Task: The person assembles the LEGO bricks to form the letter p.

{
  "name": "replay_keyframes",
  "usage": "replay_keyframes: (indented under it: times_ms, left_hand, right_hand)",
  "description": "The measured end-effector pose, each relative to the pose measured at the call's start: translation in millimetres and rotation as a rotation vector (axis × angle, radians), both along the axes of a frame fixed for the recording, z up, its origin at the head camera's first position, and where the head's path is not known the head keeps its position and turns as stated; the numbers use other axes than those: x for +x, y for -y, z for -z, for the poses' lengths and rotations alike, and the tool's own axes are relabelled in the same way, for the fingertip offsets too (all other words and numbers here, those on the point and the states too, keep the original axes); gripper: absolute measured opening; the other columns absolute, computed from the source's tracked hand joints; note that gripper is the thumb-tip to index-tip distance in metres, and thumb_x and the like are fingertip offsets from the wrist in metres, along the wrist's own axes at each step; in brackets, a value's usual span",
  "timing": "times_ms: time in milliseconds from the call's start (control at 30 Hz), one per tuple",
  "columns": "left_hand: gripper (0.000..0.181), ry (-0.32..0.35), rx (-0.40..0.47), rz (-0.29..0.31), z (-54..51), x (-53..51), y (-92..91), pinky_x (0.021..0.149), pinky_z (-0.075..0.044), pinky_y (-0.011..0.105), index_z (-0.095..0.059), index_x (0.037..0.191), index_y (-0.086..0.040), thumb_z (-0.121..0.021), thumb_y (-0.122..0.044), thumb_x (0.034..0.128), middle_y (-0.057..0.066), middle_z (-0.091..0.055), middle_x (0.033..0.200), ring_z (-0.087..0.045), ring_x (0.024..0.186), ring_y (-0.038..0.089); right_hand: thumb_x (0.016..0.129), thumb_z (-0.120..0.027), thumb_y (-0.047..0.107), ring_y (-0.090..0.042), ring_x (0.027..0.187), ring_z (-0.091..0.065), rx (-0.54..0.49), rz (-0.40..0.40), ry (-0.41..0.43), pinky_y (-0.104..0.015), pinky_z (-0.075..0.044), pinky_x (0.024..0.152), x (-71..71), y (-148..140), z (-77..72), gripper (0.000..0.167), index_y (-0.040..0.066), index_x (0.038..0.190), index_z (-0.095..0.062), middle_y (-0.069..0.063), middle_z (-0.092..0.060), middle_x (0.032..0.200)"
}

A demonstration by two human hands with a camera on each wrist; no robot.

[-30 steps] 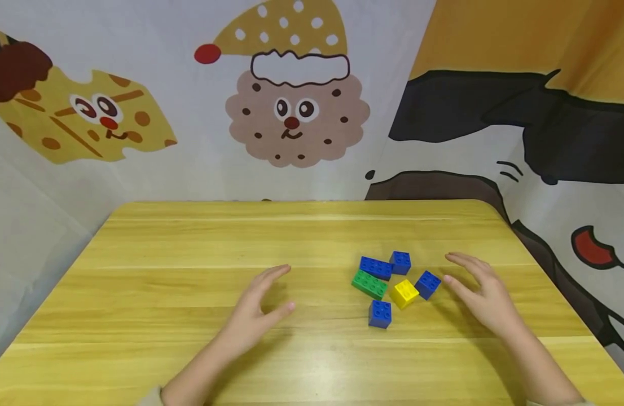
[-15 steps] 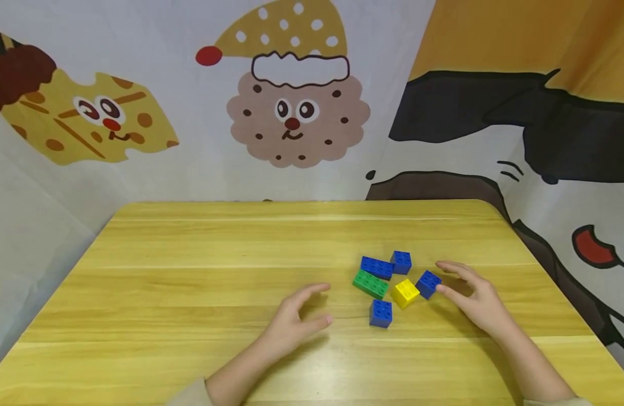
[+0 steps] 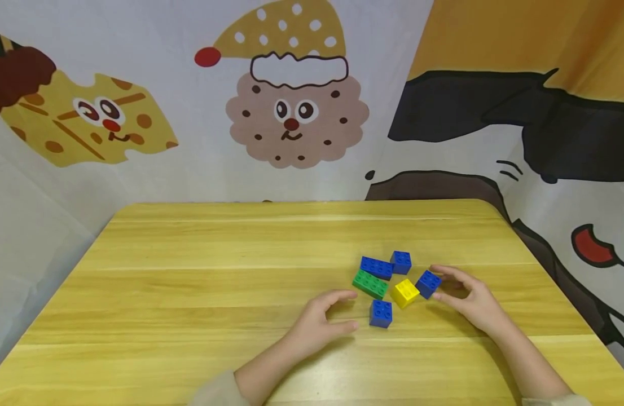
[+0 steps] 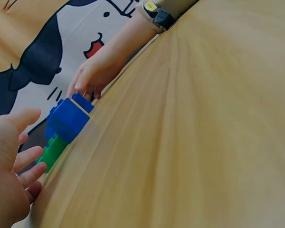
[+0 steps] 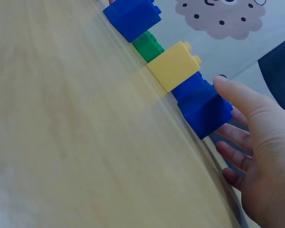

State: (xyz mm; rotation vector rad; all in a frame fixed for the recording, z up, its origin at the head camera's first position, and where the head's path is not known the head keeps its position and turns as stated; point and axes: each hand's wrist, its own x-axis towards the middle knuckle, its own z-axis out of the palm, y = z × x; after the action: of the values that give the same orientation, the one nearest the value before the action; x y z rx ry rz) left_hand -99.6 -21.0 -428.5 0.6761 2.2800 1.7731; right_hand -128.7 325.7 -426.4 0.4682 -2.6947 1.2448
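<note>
In the head view my right hand (image 3: 471, 301) is at the rightmost blue brick (image 3: 428, 284), thumb on its near side and fingers on its far side. The right wrist view has the thumb beside this square brick; whether skin touches it I cannot tell. My left hand (image 3: 319, 324), thumb and fingers spread apart, is just left of the front blue brick (image 3: 381, 313), with a gap between. A yellow brick (image 3: 405, 293) sits beside the rightmost blue one. Behind lie a long green brick (image 3: 370, 284), a long blue brick (image 3: 376, 267) and another square blue brick (image 3: 401, 262).
All the bricks stand on a wooden table (image 3: 190, 270), right of its middle. A cloth with cartoon figures (image 3: 297, 129) hangs behind the table's far edge. In the left wrist view a dark band (image 4: 162, 19) is on the right wrist.
My left hand has moved right across the table to near the front blue brick. My right hand has shifted slightly left, bringing its thumb and fingers around the rightmost blue brick. The bricks have stayed put.
</note>
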Motion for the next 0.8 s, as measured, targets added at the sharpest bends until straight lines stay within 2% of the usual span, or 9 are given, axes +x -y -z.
replay_keyframes:
  times_ms: [367, 600, 800]
  left_hand:
    - [0.053, -0.046, -0.035, 0.023, 3.7, -4.4, -21.0, 0.097, -0.041, 0.032, -0.058, 0.129, -0.010, -0.077, -0.022, 0.0813, -0.002, -0.060, 0.120, -0.054, 0.108, 0.013]
    - [0.050, -0.075, -0.073, -0.006, 4.2, -6.4, -30.7, 0.084, -0.045, 0.026, -0.061, 0.126, -0.010, -0.079, -0.019, 0.0797, -0.003, -0.062, 0.106, -0.053, 0.095, 0.010]
    - [0.048, -0.082, -0.095, -0.025, 3.6, -6.2, -35.8, 0.078, -0.043, 0.024, -0.064, 0.124, -0.012, -0.080, -0.018, 0.0784, -0.005, -0.062, 0.100, -0.051, 0.089, 0.009]
  right_hand:
    - [0.084, -0.075, 0.017, -0.003, 0.101, -0.052, 0.029, -0.022, 0.039, -0.016, -0.043, 0.081, -1.8, 0, 3.0, 0.058, 0.011, 0.137, -0.052, -0.001, -0.057, 0.127]
    - [0.084, -0.075, 0.018, -0.005, 0.098, -0.053, 0.029, -0.035, 0.060, -0.018, -0.045, 0.078, -2.5, 0, 3.5, 0.059, 0.009, 0.138, -0.051, -0.007, -0.056, 0.126]
    - [0.086, -0.074, 0.021, -0.005, 0.100, -0.051, 0.053, -0.020, 0.070, -0.017, -0.043, 0.079, -1.8, 2, 2.3, 0.058, 0.010, 0.138, -0.051, -0.009, -0.055, 0.129]
